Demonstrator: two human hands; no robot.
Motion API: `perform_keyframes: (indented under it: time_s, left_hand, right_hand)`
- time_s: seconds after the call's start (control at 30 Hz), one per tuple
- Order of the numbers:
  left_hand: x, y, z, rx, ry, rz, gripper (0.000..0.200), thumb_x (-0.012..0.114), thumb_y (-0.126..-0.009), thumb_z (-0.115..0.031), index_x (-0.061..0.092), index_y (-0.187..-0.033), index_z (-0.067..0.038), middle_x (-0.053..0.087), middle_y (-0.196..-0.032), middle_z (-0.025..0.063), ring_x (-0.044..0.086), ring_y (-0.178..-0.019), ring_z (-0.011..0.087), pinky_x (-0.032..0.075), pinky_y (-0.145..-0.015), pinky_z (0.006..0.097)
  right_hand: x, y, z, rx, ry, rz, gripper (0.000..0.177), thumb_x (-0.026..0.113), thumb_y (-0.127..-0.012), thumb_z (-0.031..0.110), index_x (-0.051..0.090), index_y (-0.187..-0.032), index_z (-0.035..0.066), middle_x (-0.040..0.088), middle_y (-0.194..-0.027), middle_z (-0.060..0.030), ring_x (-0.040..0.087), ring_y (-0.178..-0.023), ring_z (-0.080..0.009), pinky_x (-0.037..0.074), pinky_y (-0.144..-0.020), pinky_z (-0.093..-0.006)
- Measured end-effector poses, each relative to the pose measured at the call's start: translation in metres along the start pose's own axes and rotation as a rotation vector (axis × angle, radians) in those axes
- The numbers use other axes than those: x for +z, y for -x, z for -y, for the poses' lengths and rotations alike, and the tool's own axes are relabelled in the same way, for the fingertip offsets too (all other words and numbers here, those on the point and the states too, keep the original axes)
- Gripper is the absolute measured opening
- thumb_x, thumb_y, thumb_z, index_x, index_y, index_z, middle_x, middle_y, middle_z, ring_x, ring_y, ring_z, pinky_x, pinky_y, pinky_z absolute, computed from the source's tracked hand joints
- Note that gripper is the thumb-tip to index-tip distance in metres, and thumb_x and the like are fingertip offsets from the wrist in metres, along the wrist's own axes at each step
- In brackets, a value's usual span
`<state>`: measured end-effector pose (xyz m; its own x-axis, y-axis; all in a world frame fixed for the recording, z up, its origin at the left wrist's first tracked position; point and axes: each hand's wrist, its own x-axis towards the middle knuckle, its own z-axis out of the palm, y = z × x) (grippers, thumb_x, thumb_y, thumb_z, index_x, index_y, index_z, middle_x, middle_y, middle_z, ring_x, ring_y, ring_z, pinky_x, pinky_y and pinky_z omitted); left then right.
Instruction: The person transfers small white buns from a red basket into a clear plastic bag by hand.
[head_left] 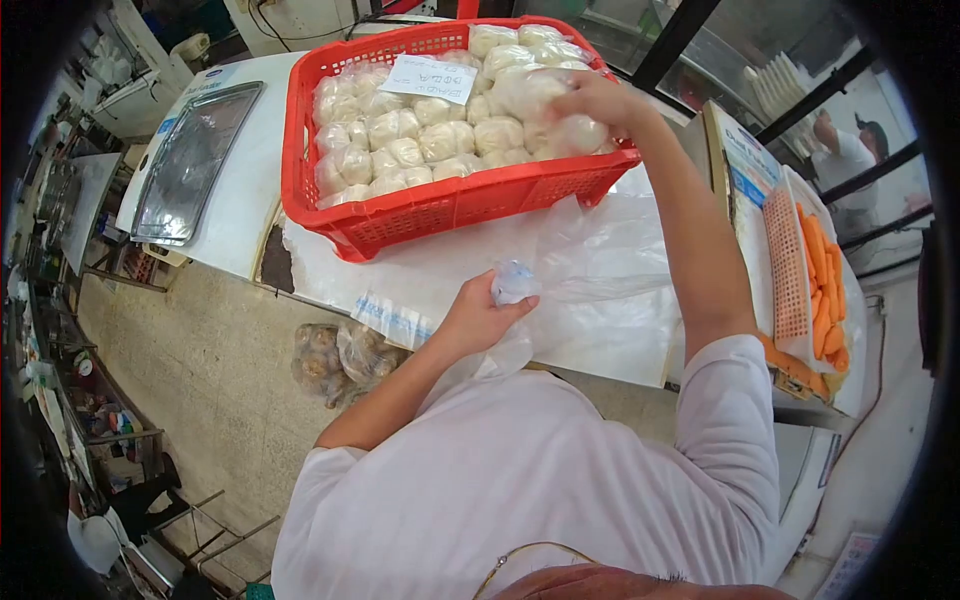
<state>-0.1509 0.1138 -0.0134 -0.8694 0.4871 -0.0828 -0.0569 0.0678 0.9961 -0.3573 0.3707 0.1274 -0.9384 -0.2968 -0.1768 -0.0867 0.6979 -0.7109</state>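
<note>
A red basket (400,210) on the white work surface holds several clear bags of round, pale dough-like pieces (400,140). On top of them lies a paper (430,78) with handwriting. My right hand (605,103) is at the basket's right side, its fingers closed on a bag of the pale pieces (530,92), which is blurred. Nearer my body, my left hand (485,315) is closed around a bunched clear plastic bag (513,283). Loose clear plastic (610,260) spreads over the surface to the right of that hand.
A metal tray (195,165) lies at the left. At the right, a pale basket (788,270) holds carrots (822,285). Bags of brown round items (345,355) are on the floor below the surface's edge. Beyond the window frame, another person (850,165) is visible.
</note>
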Motion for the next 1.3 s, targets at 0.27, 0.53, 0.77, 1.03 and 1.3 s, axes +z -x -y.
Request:
perform_keyframes:
  time_s: [0.27,0.53,0.77,1.03,1.3]
  left_hand:
    - [0.006,-0.01,-0.013,-0.091,-0.012,-0.03,0.025,0.073,-0.09,-0.023,0.068,-0.098,0.001,0.07,-0.087,0.0064,0.063,-0.081,0.0146,0.051,-0.075,0.0316]
    - [0.017,-0.028,-0.024,-0.163,0.272,-0.059,0.019,0.067,-0.096,-0.024,0.064,-0.091,-0.006,0.064,-0.082,0.0001,0.059,-0.072,0.0101,0.048,-0.062,0.0286]
    - [0.025,0.002,-0.066,-0.156,0.164,0.172,0.016,0.069,-0.094,-0.019,0.061,-0.103,-0.007,0.061,-0.087,-0.0006,0.058,-0.074,0.0095,0.049,-0.063,0.0279]
    - [0.011,0.015,-0.092,-0.044,0.563,0.066,0.06,0.085,-0.075,-0.016,0.053,-0.124,-0.008,0.059,-0.102,0.0011,0.059,-0.092,0.0143,0.05,-0.082,0.0312]
    - [0.008,0.012,-0.111,-0.09,0.487,-0.091,0.042,0.079,-0.078,-0.009,0.058,-0.114,-0.007,0.061,-0.096,0.001,0.06,-0.085,0.0119,0.049,-0.078,0.0278]
  right_hand:
    - [-0.034,0.11,-0.002,-0.238,-0.914,0.02,0.065,0.075,-0.078,0.029,0.054,-0.131,-0.002,0.065,-0.12,-0.0144,0.069,-0.099,-0.024,0.057,-0.088,-0.0383]
    - [0.096,0.259,-0.028,-0.327,-1.308,0.221,0.085,0.082,-0.07,0.031,0.046,-0.139,-0.004,0.061,-0.126,-0.0199,0.066,-0.107,-0.0313,0.056,-0.09,-0.0426]
    - [0.122,0.223,-0.114,0.306,-1.542,-0.273,0.053,0.069,-0.087,0.024,0.053,-0.13,-0.003,0.067,-0.114,-0.0142,0.068,-0.099,-0.0263,0.056,-0.085,-0.0379]
    - [0.093,0.176,-0.122,0.487,-0.127,-0.498,0.062,0.071,-0.085,0.031,0.052,-0.137,0.002,0.063,-0.123,-0.0195,0.06,-0.114,-0.0312,0.048,-0.098,-0.0409]
    - [0.094,0.18,-0.113,0.515,0.356,-0.401,0.087,0.079,-0.077,0.04,0.042,-0.144,-0.002,0.054,-0.133,-0.0313,0.049,-0.129,-0.044,0.042,-0.106,-0.0457]
